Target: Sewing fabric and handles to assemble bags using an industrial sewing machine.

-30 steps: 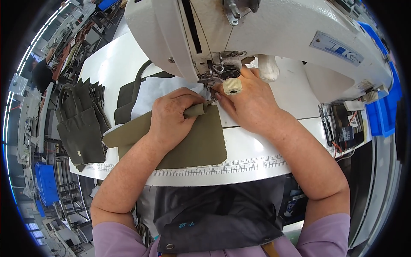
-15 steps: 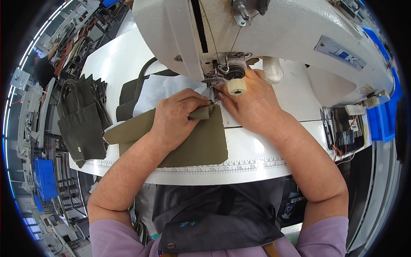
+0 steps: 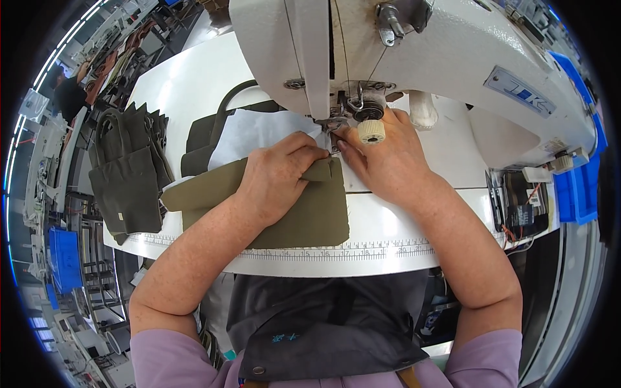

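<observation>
Under the sewing machine [image 3: 414,58], a piece of olive-green fabric [image 3: 304,220] lies with its upper edge folded over, close to the presser foot [image 3: 333,123]. My left hand [image 3: 275,174] is closed, pinching that fold just left of the needle area. On the other side, my right hand [image 3: 391,155] rests on the machine bed with fingers stretched out; its thumb and forefinger reach to the fabric edge beside the presser foot. A cream knob [image 3: 371,132] hides part of its fingers. White material [image 3: 259,132] and a dark green piece with a looped handle [image 3: 200,139] lie behind my left hand.
A stack of dark green bag pieces [image 3: 126,184] with handles sits at the left of the table. A ruler strip [image 3: 381,250] runs along the front edge. Blue bins [image 3: 577,187] stand at far right. A person [image 3: 68,97] is far off at upper left.
The machine, table and fabric sit slightly farther right in the picture, as the view has shifted. Both hands keep their places at the fabric, with little visible movement.
</observation>
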Motion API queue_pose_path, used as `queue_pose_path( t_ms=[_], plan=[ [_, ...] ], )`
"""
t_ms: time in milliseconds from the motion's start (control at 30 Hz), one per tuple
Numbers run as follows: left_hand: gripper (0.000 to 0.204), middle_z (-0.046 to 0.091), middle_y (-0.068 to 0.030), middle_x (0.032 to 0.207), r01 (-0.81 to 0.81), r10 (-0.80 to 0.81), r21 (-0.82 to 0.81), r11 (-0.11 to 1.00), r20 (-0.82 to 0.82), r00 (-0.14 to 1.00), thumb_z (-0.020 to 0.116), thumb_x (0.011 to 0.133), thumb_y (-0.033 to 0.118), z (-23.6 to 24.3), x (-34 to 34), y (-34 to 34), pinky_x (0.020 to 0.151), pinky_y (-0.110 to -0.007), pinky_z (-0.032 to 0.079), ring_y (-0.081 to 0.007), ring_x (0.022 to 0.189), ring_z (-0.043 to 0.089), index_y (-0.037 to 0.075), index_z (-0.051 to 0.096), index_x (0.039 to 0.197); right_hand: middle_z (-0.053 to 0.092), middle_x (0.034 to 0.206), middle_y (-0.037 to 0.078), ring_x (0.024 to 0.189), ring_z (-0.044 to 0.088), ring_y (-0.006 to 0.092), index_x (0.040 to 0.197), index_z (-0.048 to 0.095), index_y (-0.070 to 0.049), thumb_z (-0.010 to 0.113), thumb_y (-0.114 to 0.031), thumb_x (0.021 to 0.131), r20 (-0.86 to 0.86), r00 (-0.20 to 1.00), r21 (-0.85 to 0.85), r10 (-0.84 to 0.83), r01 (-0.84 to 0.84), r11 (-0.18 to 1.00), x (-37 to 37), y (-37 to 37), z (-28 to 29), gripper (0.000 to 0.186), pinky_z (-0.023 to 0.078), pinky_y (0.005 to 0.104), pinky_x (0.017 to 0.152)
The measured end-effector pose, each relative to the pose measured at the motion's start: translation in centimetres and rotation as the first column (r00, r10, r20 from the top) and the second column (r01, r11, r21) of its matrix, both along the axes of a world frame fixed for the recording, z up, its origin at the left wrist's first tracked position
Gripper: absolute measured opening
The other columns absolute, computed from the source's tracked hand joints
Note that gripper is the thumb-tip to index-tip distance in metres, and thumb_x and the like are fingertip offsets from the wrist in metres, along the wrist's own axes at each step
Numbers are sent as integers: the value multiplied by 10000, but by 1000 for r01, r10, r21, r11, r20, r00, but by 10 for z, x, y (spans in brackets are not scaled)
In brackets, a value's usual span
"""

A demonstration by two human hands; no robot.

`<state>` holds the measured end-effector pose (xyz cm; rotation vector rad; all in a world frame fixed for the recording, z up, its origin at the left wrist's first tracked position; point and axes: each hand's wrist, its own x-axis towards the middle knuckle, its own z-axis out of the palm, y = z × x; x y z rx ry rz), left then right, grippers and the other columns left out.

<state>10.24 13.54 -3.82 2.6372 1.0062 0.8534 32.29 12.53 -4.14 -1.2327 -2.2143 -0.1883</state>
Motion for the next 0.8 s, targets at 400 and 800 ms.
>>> queue_pose_path(
  t_ms=[400, 800],
  plan=[
    [237, 676, -38, 966, -48, 49, -52, 997, 20, 999, 718, 714, 22, 2, 1, 6, 697, -378, 574, -275, 796, 697, 60, 756, 945, 651, 891, 128, 897, 566, 327, 1030, 761, -99, 704, -207, 902, -7, 1000, 0, 11, -11, 1000, 1, 0, -2, 176, 446, 447, 851],
    [189, 690, -33, 951, -84, 86, -80, 993, 12, 996, 743, 732, 59, 4, 4, 5, 713, -363, 563, -265, 809, 697, 69, 767, 919, 653, 975, 123, 934, 570, 336, 1061, 754, -105, 718, -194, 884, 9, 1000, -25, -9, 9, 1000, 2, 0, -2, 201, 449, 448, 865]
  ],
)
